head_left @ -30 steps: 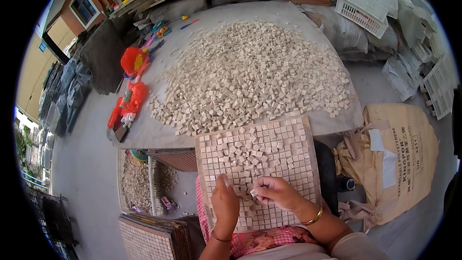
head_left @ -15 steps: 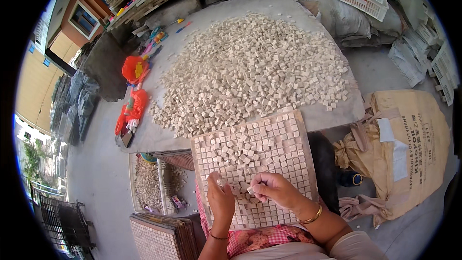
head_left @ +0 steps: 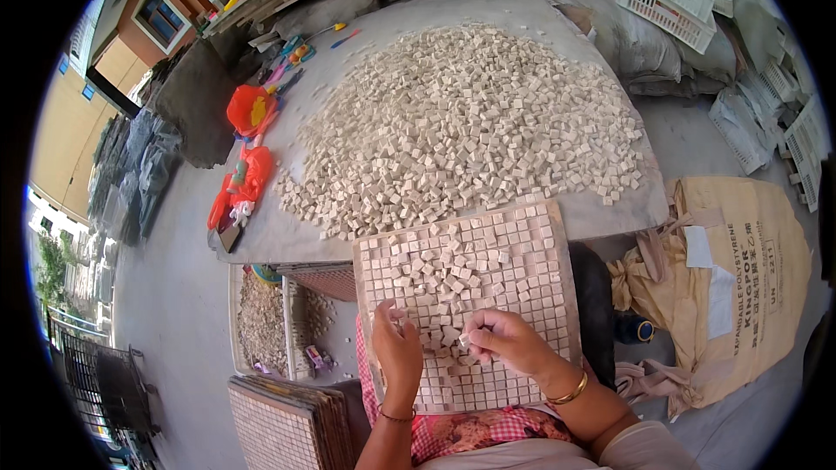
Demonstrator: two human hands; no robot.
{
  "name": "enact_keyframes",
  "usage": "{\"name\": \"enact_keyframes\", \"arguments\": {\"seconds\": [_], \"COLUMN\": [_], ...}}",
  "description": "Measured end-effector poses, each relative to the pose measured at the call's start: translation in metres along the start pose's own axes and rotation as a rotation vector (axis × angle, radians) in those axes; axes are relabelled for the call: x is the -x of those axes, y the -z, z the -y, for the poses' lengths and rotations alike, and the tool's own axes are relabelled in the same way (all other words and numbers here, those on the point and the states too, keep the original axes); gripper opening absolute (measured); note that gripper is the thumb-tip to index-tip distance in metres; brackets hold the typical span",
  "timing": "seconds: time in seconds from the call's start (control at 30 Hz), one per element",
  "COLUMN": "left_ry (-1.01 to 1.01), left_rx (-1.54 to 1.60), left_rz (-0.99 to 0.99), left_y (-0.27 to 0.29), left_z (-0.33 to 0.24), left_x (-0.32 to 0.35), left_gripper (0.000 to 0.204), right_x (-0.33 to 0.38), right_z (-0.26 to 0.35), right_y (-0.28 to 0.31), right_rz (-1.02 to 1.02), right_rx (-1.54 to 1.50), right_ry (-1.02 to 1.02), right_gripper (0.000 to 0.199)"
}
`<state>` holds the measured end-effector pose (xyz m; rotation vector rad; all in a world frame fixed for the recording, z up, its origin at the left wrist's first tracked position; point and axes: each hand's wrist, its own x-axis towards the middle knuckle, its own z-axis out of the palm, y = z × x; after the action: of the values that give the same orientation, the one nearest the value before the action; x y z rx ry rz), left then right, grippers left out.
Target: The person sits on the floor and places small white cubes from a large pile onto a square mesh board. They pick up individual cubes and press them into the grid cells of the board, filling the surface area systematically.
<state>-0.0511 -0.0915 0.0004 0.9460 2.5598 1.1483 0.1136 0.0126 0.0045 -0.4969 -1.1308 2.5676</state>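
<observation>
A square gridded tray (head_left: 549, 248) tilts across my lap against the table's near edge. Small beige stone tiles fill many of its pockets, and a loose heap of tiles (head_left: 448, 270) lies over its middle. Above the tray's lower half, my right hand (head_left: 507, 345) pinches a single stone tile (head_left: 465, 340) between thumb and fingertips. My left hand (head_left: 396, 352) hovers at the tray's left side with curled fingers; whatever they may hold is too small to make out. More loose tiles lie between the two hands.
A broad pile of tiles (head_left: 470, 113) covers the grey table (head_left: 300, 239). Red plastic bags (head_left: 252, 174) lie at its left edge. Stacked tile-filled trays (head_left: 274, 426) and a white bin (head_left: 233, 322) stand at lower left. A large tan sack (head_left: 758, 278) sits at right.
My right hand has shifted slightly right with its tile, staying close to the tray. The left fingers have curled in a little more. The whole view has shifted slightly.
</observation>
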Motion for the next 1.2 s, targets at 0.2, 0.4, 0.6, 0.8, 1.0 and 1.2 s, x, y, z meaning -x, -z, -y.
{"name": "enact_keyframes", "arguments": {"seconds": [0.2, 0.4, 0.6, 0.8, 1.0, 1.2], "left_ry": [-0.118, 0.372, 0.511, 0.478, 0.463, 0.361], "left_rx": [-0.059, 1.260, 1.594, 1.419, 1.023, 0.866], "left_rz": [-0.017, 0.215, 0.279, 0.276, 0.256, 0.199], "left_y": [0.001, 0.060, 0.080, 0.073, 0.082, 0.070], "left_z": [0.020, 0.039, 0.058, 0.088, 0.091, 0.087], "left_x": [-0.010, -0.037, -0.028, -0.013, 0.007, 0.016], "left_gripper": [0.022, 0.007, 0.004, 0.005, 0.006, 0.005], "right_x": [-0.001, -0.004, -0.049, -0.102, -0.122, -0.121], "right_z": [-0.004, 0.001, -0.003, -0.016, -0.029, -0.029], "right_y": [0.002, -0.006, -0.020, -0.053, -0.061, -0.072], "right_rz": [-0.016, 0.034, 0.057, 0.113, 0.182, 0.105], "right_rx": [-0.042, -0.133, 0.756, 1.453, 1.703, 1.757], "right_ry": [-0.076, -0.056, 0.138, 0.364, 0.478, 0.387], "right_gripper": [0.015, 0.017, 0.019, 0.025, 0.020, 0.019]}}
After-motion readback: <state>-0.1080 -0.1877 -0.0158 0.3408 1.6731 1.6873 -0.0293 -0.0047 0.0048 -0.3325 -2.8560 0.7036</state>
